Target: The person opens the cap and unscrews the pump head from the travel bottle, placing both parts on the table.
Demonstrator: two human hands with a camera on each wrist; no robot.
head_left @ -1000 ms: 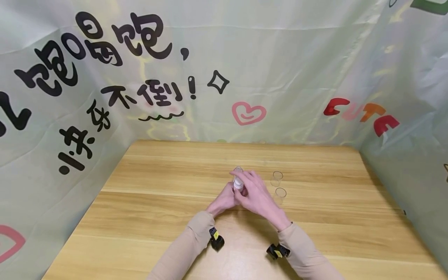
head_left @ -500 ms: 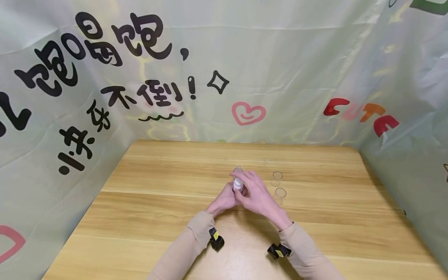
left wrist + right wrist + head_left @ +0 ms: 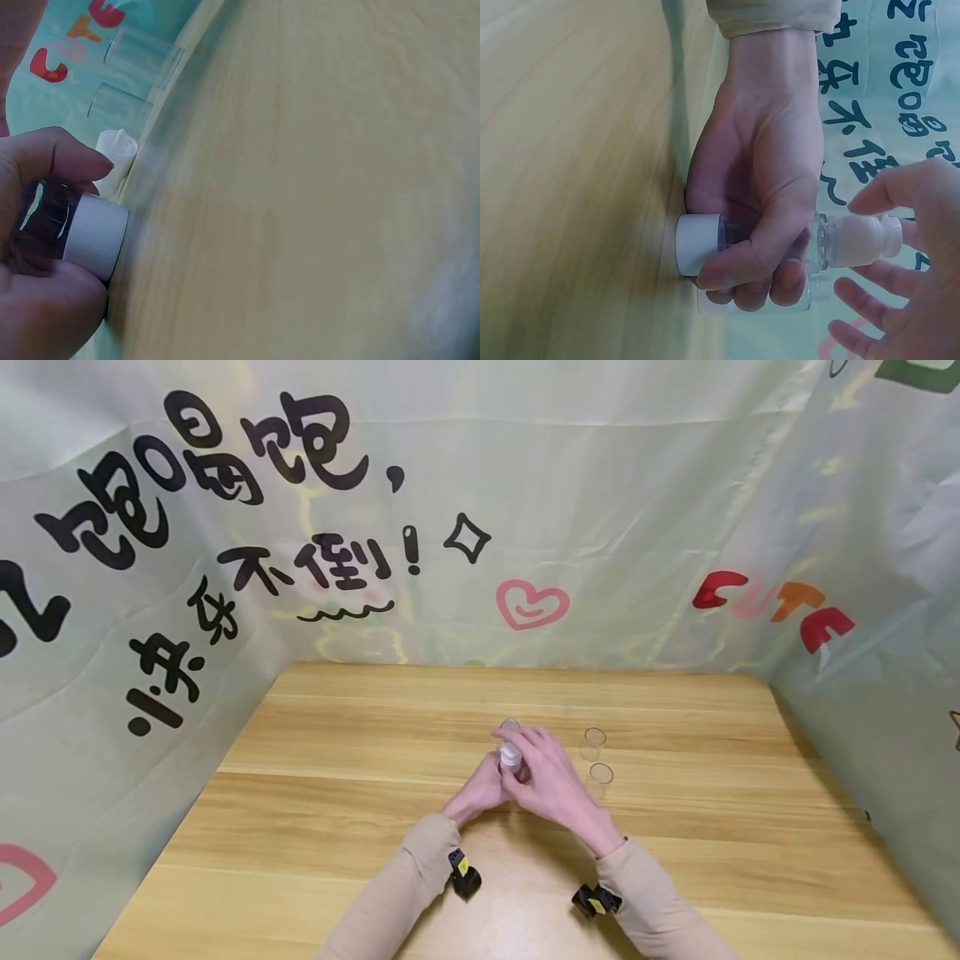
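Note:
My left hand is wrapped around a clear bottle with a white base, just above the table. At its other end is a white top, which my right hand holds between thumb and fingers. The right fingers curve around this top in the right wrist view. Behind the left hand, a second clear bottle with a white base is partly hidden. A white cylindrical piece with a small nub stands beyond the left fingers in the left wrist view.
Two clear, open-topped cylinders stand on the wooden table to the right of my hands. Printed cloth walls enclose the back and both sides. Each wrist wears a small black camera.
The right hand and wrist shift very slightly, with small finger movement at the white top. The left hand keeps its hold, and the cylinders stay in place.

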